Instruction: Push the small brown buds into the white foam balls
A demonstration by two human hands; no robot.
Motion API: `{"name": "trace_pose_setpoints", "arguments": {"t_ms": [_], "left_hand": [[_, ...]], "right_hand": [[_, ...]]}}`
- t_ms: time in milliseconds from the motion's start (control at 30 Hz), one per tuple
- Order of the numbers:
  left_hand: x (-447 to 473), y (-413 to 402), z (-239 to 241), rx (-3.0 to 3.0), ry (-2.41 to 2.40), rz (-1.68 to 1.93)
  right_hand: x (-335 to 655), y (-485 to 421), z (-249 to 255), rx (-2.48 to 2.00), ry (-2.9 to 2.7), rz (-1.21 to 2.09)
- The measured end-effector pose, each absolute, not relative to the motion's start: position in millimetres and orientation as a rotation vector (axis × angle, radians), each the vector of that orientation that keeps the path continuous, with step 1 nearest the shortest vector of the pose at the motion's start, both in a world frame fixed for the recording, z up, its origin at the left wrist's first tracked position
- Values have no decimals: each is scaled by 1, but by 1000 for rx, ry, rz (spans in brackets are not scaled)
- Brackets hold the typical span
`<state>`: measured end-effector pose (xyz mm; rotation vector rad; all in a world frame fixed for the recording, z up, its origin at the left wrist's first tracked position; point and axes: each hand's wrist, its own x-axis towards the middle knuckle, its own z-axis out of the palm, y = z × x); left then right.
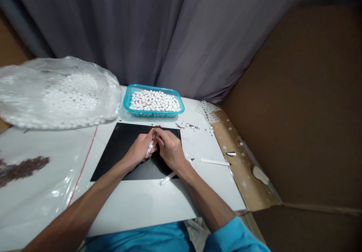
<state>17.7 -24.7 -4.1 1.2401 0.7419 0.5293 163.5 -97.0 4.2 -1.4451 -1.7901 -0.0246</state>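
Observation:
Over a black mat [113,158], my two hands meet close together. My left hand [140,146] is closed around several small white balls [150,146], which show between its fingers. Thumb and fingers of my right hand [170,146] are pinched together at the tip of the left thumb; what they hold, if anything, is too small to make out. Just beyond the fingertips lies a little pile of reddish-brown bits [157,126]. A white pen-like stick [167,178] lies partly under my right wrist.
A blue basket [154,113] full of white balls with brown specks stands behind the mat. At left are a large clear bag [70,93] of white balls and a flat zip bag [25,168] with brown bits. Another white stick [215,162] and small scraps [192,126] lie at right.

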Motion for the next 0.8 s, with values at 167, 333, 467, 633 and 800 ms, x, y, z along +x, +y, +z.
{"name": "trace_pose_setpoints", "arguments": {"t_ms": [167, 333, 467, 633, 800], "left_hand": [[18, -26, 1, 1276, 783, 531], [18, -26, 4, 1277, 798, 536], [18, -26, 5, 1277, 787, 527], [19, -26, 5, 1279, 788, 521], [20, -27, 6, 1286, 806, 537]], "right_hand": [[163, -96, 2, -1447, -1784, -39], [163, -96, -1, -1449, -1786, -10], [162, -95, -2, -1451, -1763, -15], [163, -94, 0, -1433, -1746, 45], [162, -95, 3, -1425, -1724, 93]]}}
